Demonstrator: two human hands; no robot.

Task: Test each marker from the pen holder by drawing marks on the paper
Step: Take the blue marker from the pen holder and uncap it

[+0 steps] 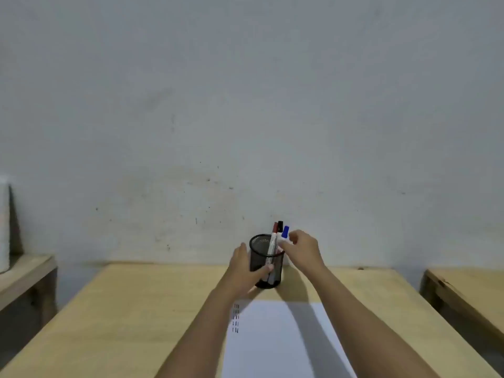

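Observation:
A black mesh pen holder stands at the far middle of the wooden table. Three markers stick out of it: a red-capped marker, a black-capped marker and a blue-capped marker. My left hand wraps the holder's left side, thumb across its front. My right hand pinches the white barrel of the blue-capped marker just below its cap, above the holder's rim. A white paper sheet lies nearer to me, with short red and black dashes near its top left corner.
A grey wall rises right behind the table. Another wooden table stands to the right across a gap, and a wooden bench with a white object stands to the left.

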